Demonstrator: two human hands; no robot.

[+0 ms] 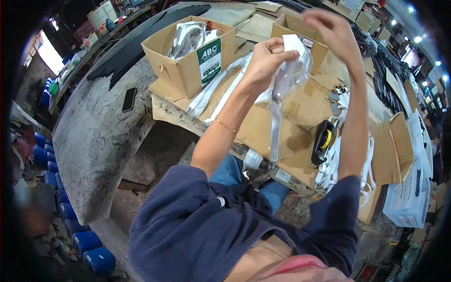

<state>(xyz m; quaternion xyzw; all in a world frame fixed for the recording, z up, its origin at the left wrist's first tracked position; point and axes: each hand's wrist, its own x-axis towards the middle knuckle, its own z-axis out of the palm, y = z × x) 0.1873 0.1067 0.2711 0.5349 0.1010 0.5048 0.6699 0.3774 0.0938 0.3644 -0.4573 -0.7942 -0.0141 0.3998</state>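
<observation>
My left hand is closed at the far part of the table, pinching the top of a clear plastic bag with white strap-like material in it. The long bag hangs down over the cardboard. Its white upper end sticks out beyond my thumb. To the right and higher up, my right hand is raised with fingers bent but apart, slightly blurred, and nothing shows in it. Left of my left arm lie more bagged white straps. Loose white straps lie beneath my right forearm.
A cardboard box with bagged white pieces stands at the left, another open box behind my hands. A black tape dispenser sits on the cardboard. A phone lies left; a clear plastic bin stands right.
</observation>
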